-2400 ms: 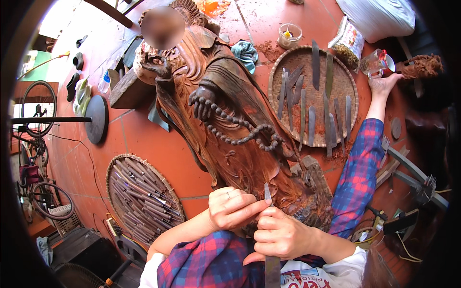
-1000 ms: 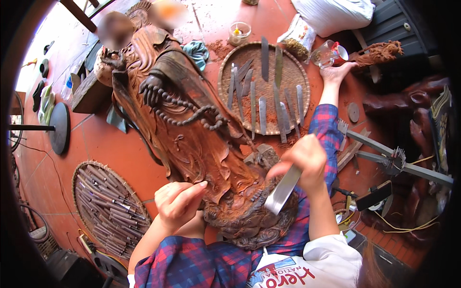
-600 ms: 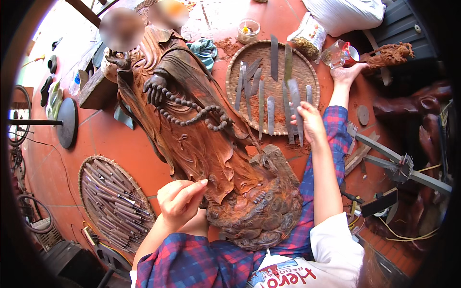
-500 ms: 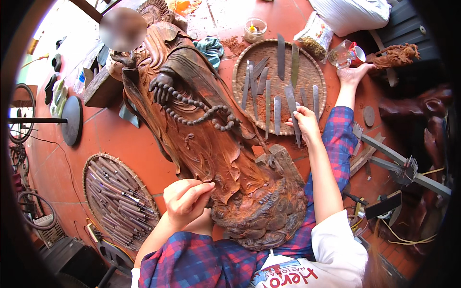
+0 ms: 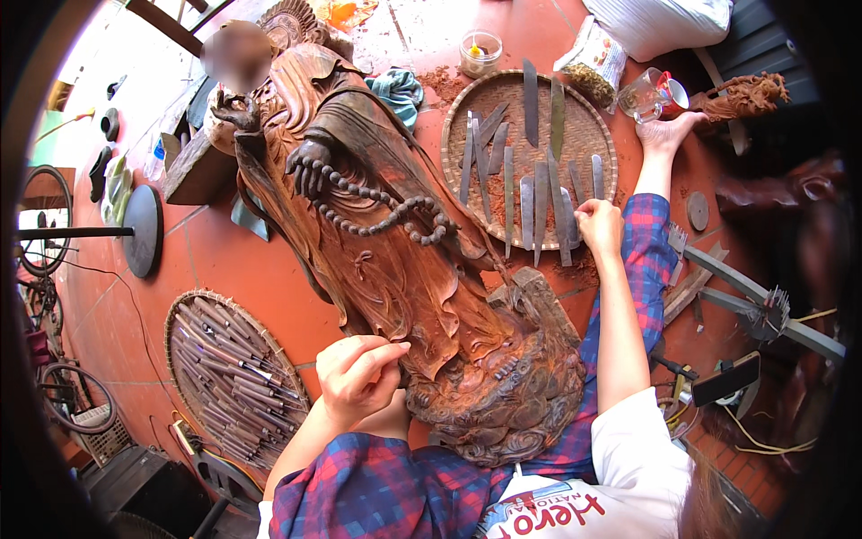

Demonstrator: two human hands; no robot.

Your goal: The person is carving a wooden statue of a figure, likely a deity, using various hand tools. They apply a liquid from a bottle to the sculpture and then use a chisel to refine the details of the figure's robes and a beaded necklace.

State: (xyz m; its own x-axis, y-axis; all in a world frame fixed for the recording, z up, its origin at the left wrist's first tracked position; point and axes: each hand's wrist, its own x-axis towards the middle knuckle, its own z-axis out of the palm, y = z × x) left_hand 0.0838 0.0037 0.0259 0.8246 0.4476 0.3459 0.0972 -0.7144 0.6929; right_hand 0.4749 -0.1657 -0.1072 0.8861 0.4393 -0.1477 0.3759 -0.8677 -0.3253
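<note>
A large carved wooden statue (image 5: 386, 278) of a robed figure, with a bead string over its hand, lies slanting away from me. Its carved base (image 5: 489, 409) rests between my legs. Beside the base, my left hand (image 5: 364, 373) is closed in a pinch above the robe's hem; anything in its fingertips is too small to make out. On the right, my right hand (image 5: 600, 226) reaches over the near rim of a round woven tray (image 5: 455, 220). Its fingers are pinched together against a narrow flat metal blade (image 5: 572, 220); whether they grip it I cannot tell. Several similar blades (image 5: 540, 207) lie there.
Another round basket (image 5: 235, 377) on the left holds many handled carving tools. A glass mug (image 5: 642, 97) stands by my bare foot (image 5: 669, 135). A metal stand (image 5: 745, 296) and phone (image 5: 725, 381) are at right; a teal cloth (image 5: 397, 92) lies beyond the statue.
My right hand has shifted right, off the long blade it held, which now lies among the others at the tray's near rim. My left hand keeps its pinch. The view has shifted slightly.
</note>
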